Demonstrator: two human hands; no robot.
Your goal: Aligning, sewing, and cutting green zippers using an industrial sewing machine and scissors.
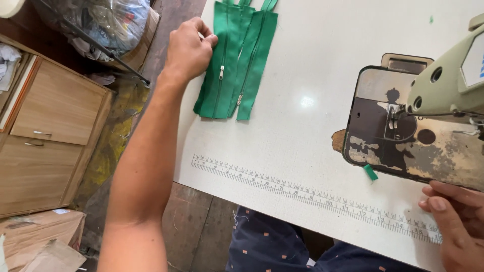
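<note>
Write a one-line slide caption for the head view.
Left hand rests on green zippers on the white table; right hand sits beside the sewing machine.

Bright, even daylight floods the white table (302, 126), with a small hot glare spot washing out its middle. The floor and the wooden cabinet (55, 131) on the left sit dimmer. The sewing machine (454, 80) casts a soft shadow on its worn metal plate (403, 136). Focus is sharp throughout; straight edges bow slightly toward the frame's borders.
</note>
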